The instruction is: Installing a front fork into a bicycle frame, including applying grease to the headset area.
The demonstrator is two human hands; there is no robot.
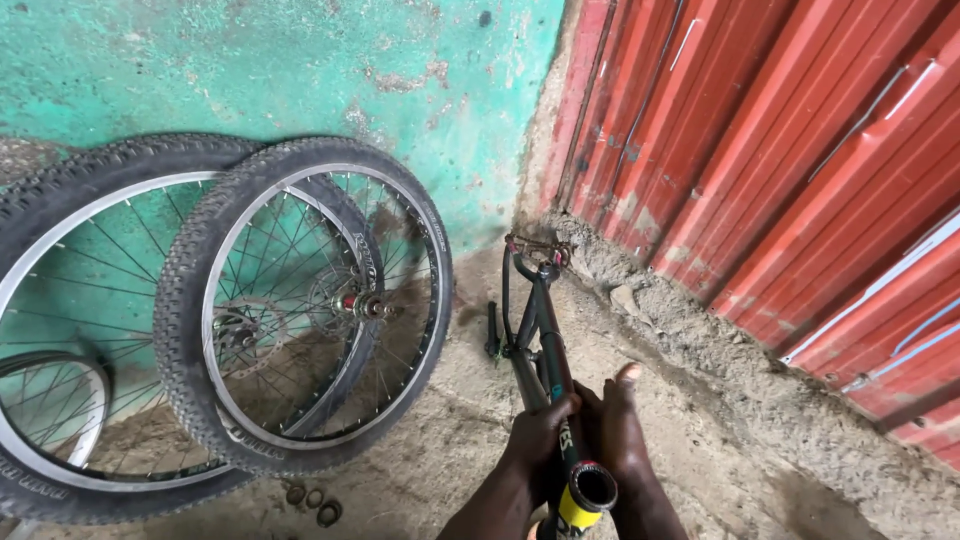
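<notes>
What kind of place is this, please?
Probably an informal bicycle repair spot: spoked wheels lean on a teal wall, both hands grip a bare bicycle frame, and small rings lie on concrete.

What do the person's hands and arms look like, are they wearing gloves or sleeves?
No gloves and no sleeves show. The left hand and the right hand are both bare, and so are the forearms as far as the bottom edge of the picture. No rings, watch or bracelets can be seen. The fingers have short nails, and one pale thumbnail shows on the right hand.
</notes>
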